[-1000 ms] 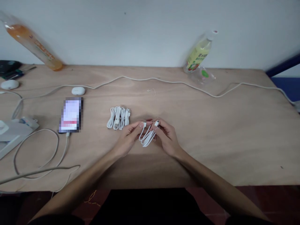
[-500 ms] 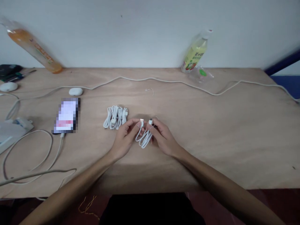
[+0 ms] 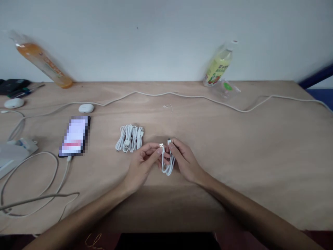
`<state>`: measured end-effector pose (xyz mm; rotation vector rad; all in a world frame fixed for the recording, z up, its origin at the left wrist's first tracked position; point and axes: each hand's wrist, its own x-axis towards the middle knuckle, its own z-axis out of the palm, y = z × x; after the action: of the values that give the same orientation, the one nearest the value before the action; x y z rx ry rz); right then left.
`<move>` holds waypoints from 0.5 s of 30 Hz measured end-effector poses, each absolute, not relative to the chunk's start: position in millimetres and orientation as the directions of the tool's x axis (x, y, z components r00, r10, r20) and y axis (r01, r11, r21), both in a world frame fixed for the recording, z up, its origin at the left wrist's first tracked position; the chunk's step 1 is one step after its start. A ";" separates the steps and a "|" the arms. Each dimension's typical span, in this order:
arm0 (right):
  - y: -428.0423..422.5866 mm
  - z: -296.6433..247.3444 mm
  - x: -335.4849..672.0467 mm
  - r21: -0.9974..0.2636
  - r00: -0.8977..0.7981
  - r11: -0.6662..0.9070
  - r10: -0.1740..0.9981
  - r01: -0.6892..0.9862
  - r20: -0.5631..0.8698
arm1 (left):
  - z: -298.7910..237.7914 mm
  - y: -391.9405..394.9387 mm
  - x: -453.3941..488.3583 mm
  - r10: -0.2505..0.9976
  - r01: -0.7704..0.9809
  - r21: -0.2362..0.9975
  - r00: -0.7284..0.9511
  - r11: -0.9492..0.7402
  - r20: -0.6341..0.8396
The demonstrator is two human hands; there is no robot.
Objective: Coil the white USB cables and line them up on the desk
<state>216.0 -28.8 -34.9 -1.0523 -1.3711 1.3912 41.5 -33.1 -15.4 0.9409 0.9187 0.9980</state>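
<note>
A coiled white USB cable point(image 3: 169, 168) is held between my two hands above the table's middle. My left hand point(image 3: 142, 165) pinches it by the USB plug, whose metal end points away from me. With thumb and fingers, my right hand point(image 3: 185, 158) grips the other connector and part of the coil. Some of the loops are hidden behind my fingers. Just left of my hands lies a bunch of coiled white cables point(image 3: 129, 138), with a USB plug showing on top.
A phone point(image 3: 74, 136) on a charging cord and a white earbud case point(image 3: 86, 108) lie at left. An orange drink bottle point(image 3: 44, 66) and a yellow-green one point(image 3: 218, 67) stand by the wall. A long white cord point(image 3: 187, 96) crosses the table behind small white scraps point(image 3: 168, 107).
The view has tilted slightly, so everything sits lower in the picture. My hands have drawn the cable's loops closer together, and the coil looks narrower between them.
</note>
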 end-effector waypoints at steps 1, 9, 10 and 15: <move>-29.3 -35.5 215.8 -0.999 -0.250 0.002 0.968 -0.042 0.013 | -15.5 -34.1 42.1 0.941 -0.267 0.926 0.280 0.265 -0.189; -33.6 -40.1 214.1 -0.983 -0.294 -0.118 0.953 -0.139 -0.073 | -14.2 -31.6 41.0 0.937 -0.256 0.927 0.291 0.272 -0.195; -33.7 -40.8 214.5 -0.988 -0.288 -0.102 0.955 -0.116 -0.064 | -14.3 -31.4 41.0 0.936 -0.253 0.929 0.297 0.269 -0.190; -33.6 -40.1 217.0 -0.996 -0.306 -0.054 0.952 -0.077 -0.028 | -16.7 -31.3 41.4 0.942 -0.253 0.938 0.295 0.237 -0.158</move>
<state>217.0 -33.6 -40.1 -1.0137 -1.3464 1.5044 41.4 -31.3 -16.7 0.9727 0.8939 0.9899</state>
